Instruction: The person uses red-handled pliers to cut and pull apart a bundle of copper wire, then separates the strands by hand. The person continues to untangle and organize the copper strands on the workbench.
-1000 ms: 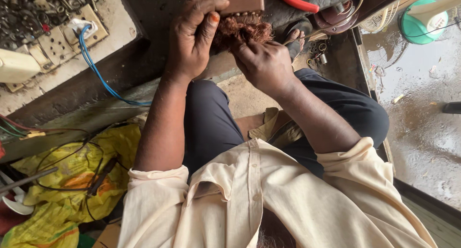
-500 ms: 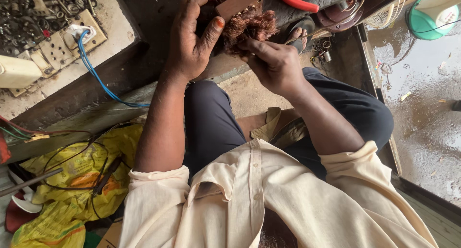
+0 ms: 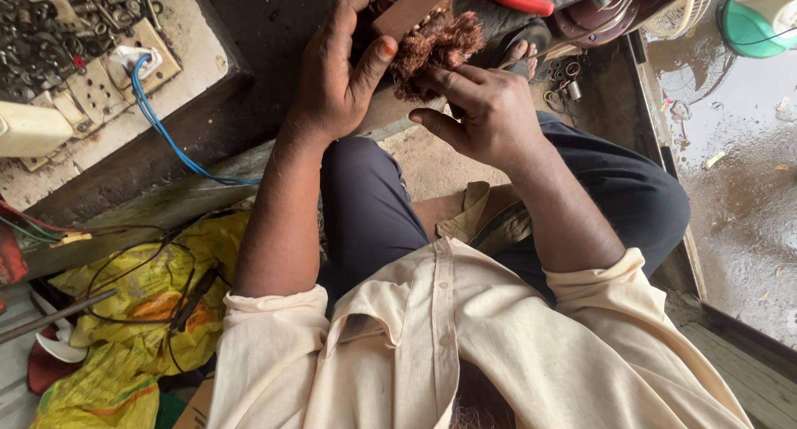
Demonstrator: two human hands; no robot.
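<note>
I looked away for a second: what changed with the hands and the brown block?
The left hand tilted the brown block slightly; the right hand slid lower along the copper wire tuft, fingers pinching it. Both hands kept their grip; the blue cable stayed put.

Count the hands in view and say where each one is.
2. The left hand grips a brown block at top centre. The right hand sits just right of it, fingers in the copper wire bundle. No other hands show.
</note>
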